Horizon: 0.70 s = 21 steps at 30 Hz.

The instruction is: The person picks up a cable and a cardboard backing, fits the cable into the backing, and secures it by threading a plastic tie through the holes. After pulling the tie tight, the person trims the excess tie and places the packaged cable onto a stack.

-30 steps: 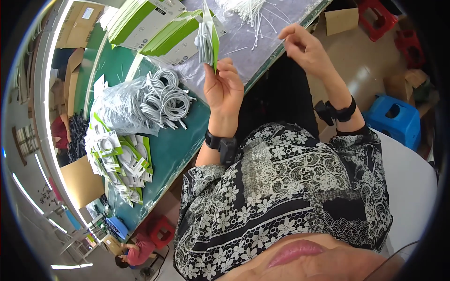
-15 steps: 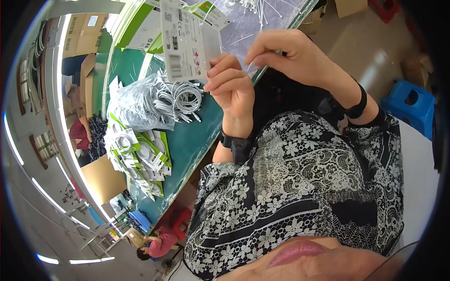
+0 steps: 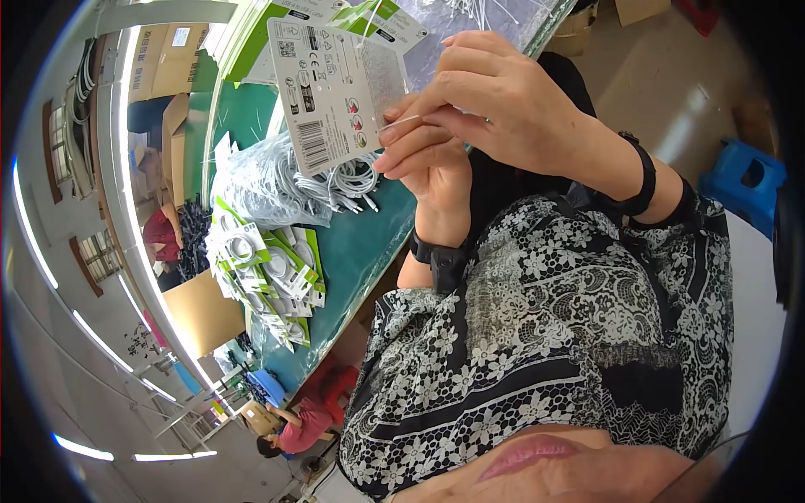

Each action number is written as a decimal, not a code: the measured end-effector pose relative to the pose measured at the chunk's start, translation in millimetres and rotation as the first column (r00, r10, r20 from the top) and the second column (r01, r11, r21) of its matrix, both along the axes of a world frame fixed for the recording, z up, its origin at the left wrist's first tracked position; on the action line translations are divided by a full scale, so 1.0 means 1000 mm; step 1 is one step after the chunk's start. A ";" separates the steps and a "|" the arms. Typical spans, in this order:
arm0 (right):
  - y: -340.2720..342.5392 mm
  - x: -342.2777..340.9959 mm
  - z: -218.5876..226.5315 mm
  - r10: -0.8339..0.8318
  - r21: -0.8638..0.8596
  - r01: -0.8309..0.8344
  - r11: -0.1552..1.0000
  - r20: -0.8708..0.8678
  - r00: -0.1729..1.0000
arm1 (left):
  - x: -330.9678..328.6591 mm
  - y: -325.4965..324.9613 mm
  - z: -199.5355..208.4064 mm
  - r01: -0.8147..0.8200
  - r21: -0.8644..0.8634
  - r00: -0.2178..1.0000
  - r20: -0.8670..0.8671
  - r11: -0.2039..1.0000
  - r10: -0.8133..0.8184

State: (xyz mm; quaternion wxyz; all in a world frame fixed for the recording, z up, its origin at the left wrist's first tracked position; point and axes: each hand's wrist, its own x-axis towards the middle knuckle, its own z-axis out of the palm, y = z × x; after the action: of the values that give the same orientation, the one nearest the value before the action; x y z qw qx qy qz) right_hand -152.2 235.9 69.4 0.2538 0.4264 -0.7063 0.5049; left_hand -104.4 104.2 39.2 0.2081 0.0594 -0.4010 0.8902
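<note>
My left hand (image 3: 440, 172) is closed on the lower right edge of a white printed packaging card (image 3: 323, 96), its barcode side facing up. My right hand (image 3: 511, 96) reaches over the left fingertips, pinching a thin white cable tie (image 3: 404, 122) that lies across them at the card's edge. Another thin white strand stands up at the card's top. The right fingertips partly cover the left fingers. Just beyond the card are coiled grey cables (image 3: 356, 180), partly inside a clear plastic bag (image 3: 260, 180).
Carded cables in green and white packs (image 3: 277, 268) lie piled on the green tabletop (image 3: 356, 251). Green and white cards (image 3: 256, 46) are stacked at the far side. Loose white ties (image 3: 482, 10) lie at the top. A blue stool (image 3: 742, 180) stands right; a person (image 3: 306, 427) sits farther off.
My right hand has moved left and down onto the left fingers, bringing the tie to the card's edge. The card has turned slightly and shows its printed side more fully.
</note>
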 end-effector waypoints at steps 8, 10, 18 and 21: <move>-0.003 -0.002 0.000 0.018 -0.016 -0.018 1.000 0.021 1.000 | 0.001 0.000 0.000 0.000 -0.008 1.000 0.012 1.000 0.000; -0.005 -0.002 -0.001 0.017 -0.013 -0.017 1.000 0.012 1.000 | 0.002 0.002 0.001 -0.011 -0.074 1.000 0.024 0.997 0.012; 0.000 -0.008 0.004 0.053 0.054 -0.055 0.997 0.041 0.998 | 0.005 0.002 -0.012 -0.003 -0.289 0.999 -0.031 0.957 -0.007; 0.000 -0.012 0.002 0.074 0.051 -0.075 0.996 0.027 0.997 | 0.008 0.000 -0.015 -0.023 -0.443 1.000 -0.009 0.896 0.021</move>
State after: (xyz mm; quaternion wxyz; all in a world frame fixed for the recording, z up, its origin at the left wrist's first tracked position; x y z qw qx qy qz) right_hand -163.9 236.3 71.3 0.2147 0.4526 -0.7059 0.5008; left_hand -96.4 104.5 23.9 0.2071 0.0169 -0.1869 0.9601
